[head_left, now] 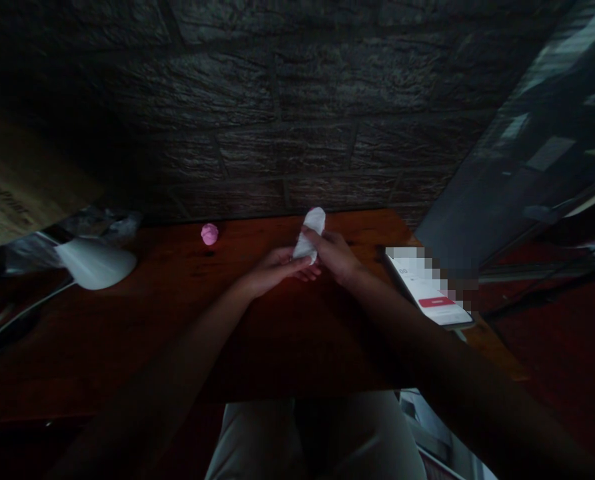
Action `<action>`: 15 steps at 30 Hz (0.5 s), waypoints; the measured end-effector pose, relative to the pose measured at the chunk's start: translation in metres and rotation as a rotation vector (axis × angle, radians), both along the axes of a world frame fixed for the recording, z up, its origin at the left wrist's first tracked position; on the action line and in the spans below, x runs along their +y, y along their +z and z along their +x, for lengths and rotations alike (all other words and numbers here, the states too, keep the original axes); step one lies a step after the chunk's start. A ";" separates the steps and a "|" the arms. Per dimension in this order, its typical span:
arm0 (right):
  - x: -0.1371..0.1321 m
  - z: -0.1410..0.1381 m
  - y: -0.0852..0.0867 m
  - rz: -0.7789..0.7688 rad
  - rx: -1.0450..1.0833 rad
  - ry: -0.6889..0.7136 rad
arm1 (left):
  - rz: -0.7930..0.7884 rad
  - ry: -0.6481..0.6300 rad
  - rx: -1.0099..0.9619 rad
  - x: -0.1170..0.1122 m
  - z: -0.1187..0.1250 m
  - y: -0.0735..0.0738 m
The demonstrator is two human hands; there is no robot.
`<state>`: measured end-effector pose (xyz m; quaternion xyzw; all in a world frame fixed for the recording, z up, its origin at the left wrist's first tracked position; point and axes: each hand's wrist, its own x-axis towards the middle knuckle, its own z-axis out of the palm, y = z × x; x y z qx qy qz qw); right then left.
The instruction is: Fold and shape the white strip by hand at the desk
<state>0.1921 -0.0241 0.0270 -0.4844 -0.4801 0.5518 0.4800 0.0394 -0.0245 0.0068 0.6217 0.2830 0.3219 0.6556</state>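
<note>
A white, elongated, soft-looking piece with rounded ends (311, 232) is held between both hands above the wooden table; it resembles folded tissue, though the dim light hides its exact kind. A trace of pink shows at its far end. My left hand (276, 268) closes on the lower end, thumb along the near edge and fingers partly underneath. From the right, my right hand (336, 255) grips the side, its thumb lying across the white surface. Farther left, apart from both hands, a small crumpled-looking pink ball (209, 234) rests on the table.
The wooden table (177, 320) meets a dark brick wall (317, 87). A lit phone or tablet (430, 290) lies at its right. On the left are a white lamp-like object (96, 263) with a cable, clear plastic, and a brown printed box (22, 173).
</note>
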 end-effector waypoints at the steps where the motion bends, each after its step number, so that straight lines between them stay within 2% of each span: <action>1: 0.000 0.000 0.000 -0.005 0.000 -0.004 | -0.006 0.002 0.001 0.000 0.000 0.000; 15: 0.001 0.001 0.001 0.034 0.025 -0.102 | -0.064 0.058 -0.021 -0.001 0.000 -0.001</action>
